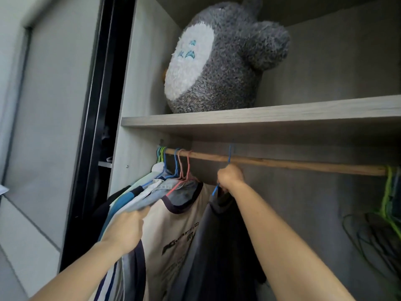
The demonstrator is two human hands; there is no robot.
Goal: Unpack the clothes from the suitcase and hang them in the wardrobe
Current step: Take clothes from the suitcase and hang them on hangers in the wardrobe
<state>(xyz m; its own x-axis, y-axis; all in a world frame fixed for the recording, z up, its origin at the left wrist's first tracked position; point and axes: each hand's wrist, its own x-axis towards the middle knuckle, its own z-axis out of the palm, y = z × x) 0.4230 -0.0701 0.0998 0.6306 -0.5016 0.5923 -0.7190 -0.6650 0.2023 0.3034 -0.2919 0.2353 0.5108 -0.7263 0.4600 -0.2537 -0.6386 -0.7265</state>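
The right hand [230, 178] clamps the hanger [229, 155] neck just under the left-right rod [303, 165], hook crossing it; the left hand [125, 229], grip blurred, meets hung clothes [173, 224] leftward.

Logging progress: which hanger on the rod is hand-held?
The blue hanger standing alone, gripped by the right hand, carrying a dark garment; the others bunch at both ends of the rod.

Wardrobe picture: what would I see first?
A big fluffy grey plush toy with a white belly sits on the top shelf. Below, the right hand grips a blue hanger at the wooden rail, and the left hand touches the hung clothes on the left.
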